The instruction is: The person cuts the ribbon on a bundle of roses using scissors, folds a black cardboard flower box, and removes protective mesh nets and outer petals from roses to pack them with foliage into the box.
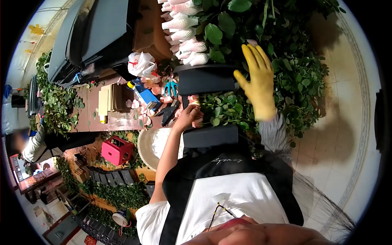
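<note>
Pink roses lie with their green leaves between two raised black flaps, an upper flap and a lower flap. My left hand, bare, curls its fingers around a rose head at the left end of the bunch; the fingertips are partly hidden. My right hand, in a yellow rubber glove, is open with fingers stretched out, over the leafy stems just right of the upper flap. Nothing shows in its grasp. Above lie several pink roses in white foam net sleeves.
On the table are teal-handled scissors, a black stapler, a blue box, cardboard pieces and loose petals. A white tub and a pink stool stand left. Another person is at far left.
</note>
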`<control>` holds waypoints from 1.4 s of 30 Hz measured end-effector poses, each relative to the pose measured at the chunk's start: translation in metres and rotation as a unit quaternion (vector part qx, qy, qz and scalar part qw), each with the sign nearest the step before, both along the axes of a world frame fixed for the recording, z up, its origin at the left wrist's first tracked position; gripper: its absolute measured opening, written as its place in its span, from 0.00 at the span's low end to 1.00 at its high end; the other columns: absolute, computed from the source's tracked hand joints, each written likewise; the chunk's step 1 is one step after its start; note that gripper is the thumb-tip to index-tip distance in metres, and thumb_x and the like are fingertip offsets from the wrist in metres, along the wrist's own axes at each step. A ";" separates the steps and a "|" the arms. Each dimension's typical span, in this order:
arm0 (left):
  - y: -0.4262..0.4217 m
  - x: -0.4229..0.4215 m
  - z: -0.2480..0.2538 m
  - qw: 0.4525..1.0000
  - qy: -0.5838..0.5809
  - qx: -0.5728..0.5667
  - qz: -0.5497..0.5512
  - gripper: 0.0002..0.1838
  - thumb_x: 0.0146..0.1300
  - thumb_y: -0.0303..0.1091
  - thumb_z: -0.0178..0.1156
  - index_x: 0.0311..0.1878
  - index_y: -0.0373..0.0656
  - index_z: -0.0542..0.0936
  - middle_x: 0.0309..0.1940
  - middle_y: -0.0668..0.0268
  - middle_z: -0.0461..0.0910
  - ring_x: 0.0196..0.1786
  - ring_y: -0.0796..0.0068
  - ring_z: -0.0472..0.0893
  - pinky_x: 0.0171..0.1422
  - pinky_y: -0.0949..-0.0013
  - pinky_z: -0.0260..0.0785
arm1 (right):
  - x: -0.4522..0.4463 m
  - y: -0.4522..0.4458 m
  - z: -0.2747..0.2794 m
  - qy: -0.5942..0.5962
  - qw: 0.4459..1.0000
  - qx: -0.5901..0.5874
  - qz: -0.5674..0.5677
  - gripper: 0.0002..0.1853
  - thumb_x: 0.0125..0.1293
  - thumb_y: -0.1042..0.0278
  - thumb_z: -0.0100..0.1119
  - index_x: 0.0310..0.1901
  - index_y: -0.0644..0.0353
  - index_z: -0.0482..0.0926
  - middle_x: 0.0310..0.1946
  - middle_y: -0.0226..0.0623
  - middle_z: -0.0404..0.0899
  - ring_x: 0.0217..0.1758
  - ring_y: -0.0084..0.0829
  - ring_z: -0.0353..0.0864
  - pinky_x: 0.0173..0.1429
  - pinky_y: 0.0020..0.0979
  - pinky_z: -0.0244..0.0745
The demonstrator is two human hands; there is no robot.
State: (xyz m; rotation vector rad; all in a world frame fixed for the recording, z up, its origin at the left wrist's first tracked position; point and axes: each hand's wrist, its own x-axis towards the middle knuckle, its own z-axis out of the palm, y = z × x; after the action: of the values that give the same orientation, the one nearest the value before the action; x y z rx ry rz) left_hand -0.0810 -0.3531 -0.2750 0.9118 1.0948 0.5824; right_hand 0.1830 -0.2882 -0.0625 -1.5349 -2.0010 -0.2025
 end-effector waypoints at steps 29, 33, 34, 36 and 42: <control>-0.027 -0.040 0.136 0.925 -0.228 0.123 -0.279 0.22 0.79 0.43 0.48 0.65 0.35 0.73 0.62 0.52 0.77 0.63 0.60 0.77 0.69 0.59 0.68 | -0.056 -0.056 -0.168 -0.239 0.863 -0.326 0.303 0.45 0.64 0.45 0.60 0.77 0.58 0.55 0.78 0.45 0.53 0.82 0.44 0.49 0.81 0.44 0.45; -0.085 0.022 0.051 0.872 0.245 0.197 -0.375 0.30 0.73 0.52 0.57 0.65 0.34 0.73 0.58 0.49 0.79 0.62 0.51 0.77 0.66 0.61 0.68 | -0.058 -0.057 -0.155 -0.243 0.873 -0.291 0.307 0.46 0.62 0.45 0.63 0.76 0.60 0.56 0.76 0.46 0.58 0.80 0.43 0.54 0.80 0.41 0.48; -0.084 0.006 0.048 0.891 0.176 0.214 -0.358 0.30 0.73 0.51 0.57 0.65 0.34 0.73 0.58 0.50 0.80 0.60 0.53 0.79 0.64 0.62 0.70 | -0.058 -0.058 -0.154 -0.248 0.869 -0.300 0.305 0.47 0.62 0.44 0.63 0.77 0.59 0.56 0.77 0.45 0.57 0.80 0.42 0.54 0.80 0.41 0.48; -0.059 -0.050 0.083 0.911 0.002 0.053 -0.409 0.26 0.74 0.44 0.58 0.67 0.35 0.73 0.60 0.54 0.80 0.60 0.65 0.80 0.60 0.66 0.73 | -0.060 -0.057 -0.155 -0.261 0.863 -0.319 0.294 0.49 0.61 0.43 0.64 0.78 0.58 0.54 0.78 0.45 0.54 0.81 0.42 0.51 0.81 0.41 0.46; 0.047 -0.289 0.115 0.862 0.354 0.248 0.264 0.18 0.66 0.41 0.66 0.54 0.40 0.84 0.47 0.55 0.86 0.52 0.62 0.83 0.58 0.59 0.75 | -0.060 -0.055 -0.159 -0.231 0.863 -0.332 0.304 0.48 0.60 0.46 0.66 0.77 0.58 0.56 0.77 0.44 0.56 0.81 0.42 0.51 0.81 0.42 0.46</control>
State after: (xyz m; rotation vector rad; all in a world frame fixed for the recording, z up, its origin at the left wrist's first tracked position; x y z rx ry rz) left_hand -0.3704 -0.3064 -0.1598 1.3363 1.9504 1.0584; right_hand 0.1229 -0.3435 -0.2212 -1.1687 -3.0586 0.4739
